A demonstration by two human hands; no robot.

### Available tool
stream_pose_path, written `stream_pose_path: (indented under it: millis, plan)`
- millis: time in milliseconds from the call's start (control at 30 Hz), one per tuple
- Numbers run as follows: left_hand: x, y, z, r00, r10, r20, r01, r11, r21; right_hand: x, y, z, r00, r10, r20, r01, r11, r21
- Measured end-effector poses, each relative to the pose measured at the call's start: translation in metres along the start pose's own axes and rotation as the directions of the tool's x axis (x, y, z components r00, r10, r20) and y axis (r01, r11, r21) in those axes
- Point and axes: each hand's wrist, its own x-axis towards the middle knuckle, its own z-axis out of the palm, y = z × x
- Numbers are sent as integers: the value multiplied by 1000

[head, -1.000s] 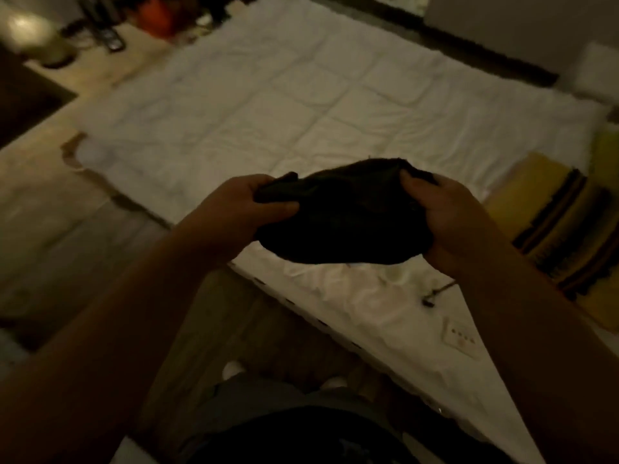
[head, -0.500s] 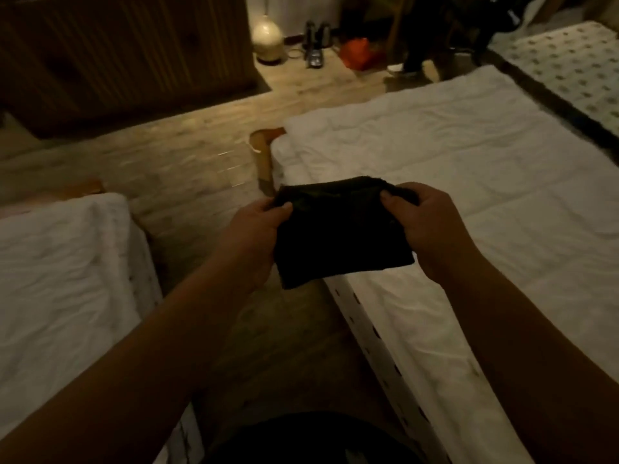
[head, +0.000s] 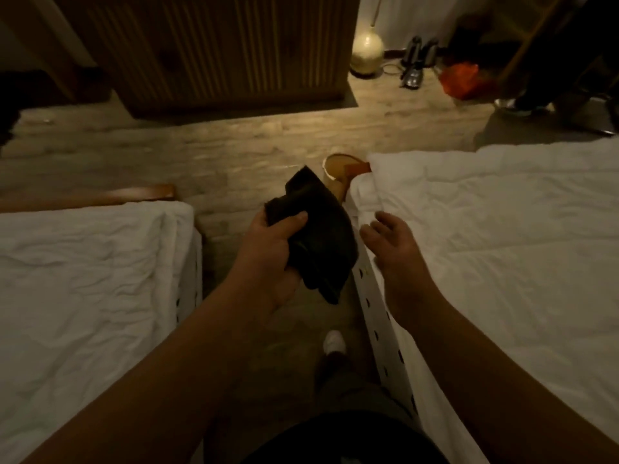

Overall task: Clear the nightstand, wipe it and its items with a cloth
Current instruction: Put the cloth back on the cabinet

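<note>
While the room lies dim, the dark cloth (head: 318, 229) hangs folded in the aisle between two beds, above the wooden floor (head: 201, 155). Left hand (head: 271, 259) grips it: thumb across the upper fold, fingers curled beneath, lower end drooping free. Right hand (head: 392, 242) just beside the cloth, not touching it, fingers spread and relaxed, over the edge of the right bed (head: 502, 236). Left bed (head: 83, 279) also white, rumpled cover. A foot in a pale shoe (head: 334, 343) shows on the floor below the hands. Farther off: slatted wooden cabinet (head: 217, 51), round lit lamp (head: 366, 53) on the floor beside it, something orange (head: 460, 78) to the right, too blurred to identify.
</note>
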Motion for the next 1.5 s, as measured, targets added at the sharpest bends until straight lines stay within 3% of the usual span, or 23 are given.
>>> stream_pose_path:
  millis: [67,133,167,200,300,467,700,833,1167,1300,1500]
  plan:
    - [23,18,19,999,10,38,-6,996,-89,40,-1,1,940,167,298,-245,937,249]
    - [44,39,36,995,42,89,-25,981,-190,73,-18,6,815,179,552,-474,753,455]
    - [54,49,43,990,72,118,-46,975,-217,90,-30,9,786,158,597,-526,677,514]
    - [54,52,45,988,90,126,-62,975,-214,95,-35,9,792,143,594,-529,647,549]
    - [84,85,50,986,135,95,-120,983,-141,150,-70,16,873,86,481,-349,799,490]
    - [169,155,39,987,151,-59,-136,969,204,260,-120,44,954,61,294,-118,976,180]
    - [319,251,25,963,258,-73,-208,891,403,405,-153,127,973,-80,215,85,996,-18]
    - [391,317,36,969,247,1,-214,838,502,481,-184,167,991,-96,93,100,994,-42]
    - [602,438,101,951,309,6,-240,725,645,695,-247,201,994,-107,4,106,990,-89]
    - [702,474,137,944,329,31,-265,698,665,804,-267,199,993,-114,8,114,990,-83]
    - [828,530,192,949,314,-23,-230,741,630,956,-322,193,992,-106,69,116,980,-164]
